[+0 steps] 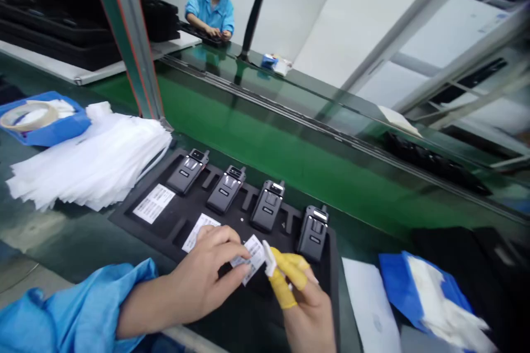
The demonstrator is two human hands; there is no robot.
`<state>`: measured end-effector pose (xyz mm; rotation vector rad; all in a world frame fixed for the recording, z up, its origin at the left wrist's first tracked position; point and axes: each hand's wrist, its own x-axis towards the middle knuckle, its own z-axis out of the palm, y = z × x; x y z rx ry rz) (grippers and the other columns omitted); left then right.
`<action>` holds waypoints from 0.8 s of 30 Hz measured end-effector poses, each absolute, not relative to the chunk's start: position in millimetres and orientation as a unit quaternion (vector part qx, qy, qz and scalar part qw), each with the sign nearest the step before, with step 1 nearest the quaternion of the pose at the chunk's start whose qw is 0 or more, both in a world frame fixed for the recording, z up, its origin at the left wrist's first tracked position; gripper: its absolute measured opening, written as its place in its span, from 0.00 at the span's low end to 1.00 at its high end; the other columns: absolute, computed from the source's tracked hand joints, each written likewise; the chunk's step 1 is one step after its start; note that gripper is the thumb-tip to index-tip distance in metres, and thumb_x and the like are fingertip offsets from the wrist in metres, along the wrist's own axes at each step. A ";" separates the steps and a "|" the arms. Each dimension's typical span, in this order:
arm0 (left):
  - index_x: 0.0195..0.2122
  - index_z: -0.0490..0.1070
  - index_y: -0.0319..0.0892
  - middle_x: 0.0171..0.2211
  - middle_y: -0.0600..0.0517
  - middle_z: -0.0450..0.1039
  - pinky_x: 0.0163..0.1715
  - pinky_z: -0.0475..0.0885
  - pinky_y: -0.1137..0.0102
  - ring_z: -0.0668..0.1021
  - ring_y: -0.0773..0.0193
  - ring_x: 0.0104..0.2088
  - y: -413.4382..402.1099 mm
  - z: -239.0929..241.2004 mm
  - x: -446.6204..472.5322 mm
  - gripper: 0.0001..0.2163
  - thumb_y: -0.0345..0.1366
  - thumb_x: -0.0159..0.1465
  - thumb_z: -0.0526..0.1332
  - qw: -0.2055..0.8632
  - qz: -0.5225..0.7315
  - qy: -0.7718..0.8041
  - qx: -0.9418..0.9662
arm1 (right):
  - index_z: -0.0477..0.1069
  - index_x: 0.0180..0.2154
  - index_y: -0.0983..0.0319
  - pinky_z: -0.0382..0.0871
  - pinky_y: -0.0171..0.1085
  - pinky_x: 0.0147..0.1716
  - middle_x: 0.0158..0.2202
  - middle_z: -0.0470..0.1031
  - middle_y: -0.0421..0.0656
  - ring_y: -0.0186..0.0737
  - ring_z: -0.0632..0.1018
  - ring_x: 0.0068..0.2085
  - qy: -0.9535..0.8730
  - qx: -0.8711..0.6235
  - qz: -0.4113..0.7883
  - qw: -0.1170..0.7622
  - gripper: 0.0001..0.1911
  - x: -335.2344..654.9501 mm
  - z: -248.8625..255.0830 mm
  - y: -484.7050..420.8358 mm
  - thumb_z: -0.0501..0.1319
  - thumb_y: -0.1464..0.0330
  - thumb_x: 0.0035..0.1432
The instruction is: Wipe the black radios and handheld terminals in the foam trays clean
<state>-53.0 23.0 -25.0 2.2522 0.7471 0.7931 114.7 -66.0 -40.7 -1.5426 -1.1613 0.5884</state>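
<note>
My left hand [211, 276] pinches a white label sheet [253, 256] with printed barcodes between thumb and fingers. Just to its right, my right hand [304, 298] wears yellow finger covers and is closed on a small folded white wipe [269, 258]. The wipe is close beside the sheet's right edge; whether they touch I cannot tell. Beneath both hands lies a black foam tray [244, 314]. Several black handheld radios sit in a row along its far side, among them a left one [185, 174] and a right one [313, 234]. Two more label sheets rest on the tray, one flat at left [154, 204], the other partly behind my left hand [199, 231].
A stack of white sheets or bags [91, 160] lies at left beside a blue box [62, 127] holding a tape roll [28, 116]. At right are white paper [370, 303] and a blue box with white cloths [426, 292]. Beyond the green partition [248, 127] a co-worker [211, 8] sits.
</note>
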 end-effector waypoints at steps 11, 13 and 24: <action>0.56 0.64 0.37 0.58 0.44 0.65 0.62 0.51 0.51 0.66 0.54 0.59 53.2 -74.9 -85.9 0.18 0.29 0.64 0.54 0.062 0.189 0.265 0.944 | 0.76 0.32 0.61 0.65 0.38 0.30 0.32 0.69 0.46 0.40 0.67 0.32 -0.703 -0.646 -0.187 0.233 0.12 145.1 -40.1 35.1 0.54 0.72 0.58; 0.56 0.64 0.38 0.59 0.44 0.64 0.63 0.49 0.52 0.66 0.54 0.59 55.5 -75.7 -84.9 0.19 0.31 0.63 0.54 0.042 0.175 0.264 0.948 | 0.75 0.29 0.62 0.63 0.38 0.30 0.34 0.69 0.47 0.40 0.65 0.32 -0.720 -0.632 -0.217 0.189 0.13 143.1 -41.9 49.4 0.53 0.74 0.57; 0.55 0.65 0.38 0.58 0.45 0.66 0.64 0.37 0.57 0.67 0.56 0.59 60.0 -81.9 -83.9 0.19 0.34 0.63 0.52 0.019 0.162 0.267 0.950 | 0.74 0.28 0.63 0.59 0.41 0.35 0.36 0.68 0.49 0.41 0.62 0.34 -0.762 -0.603 -0.213 0.100 0.11 136.8 -45.1 84.9 0.54 0.79 0.54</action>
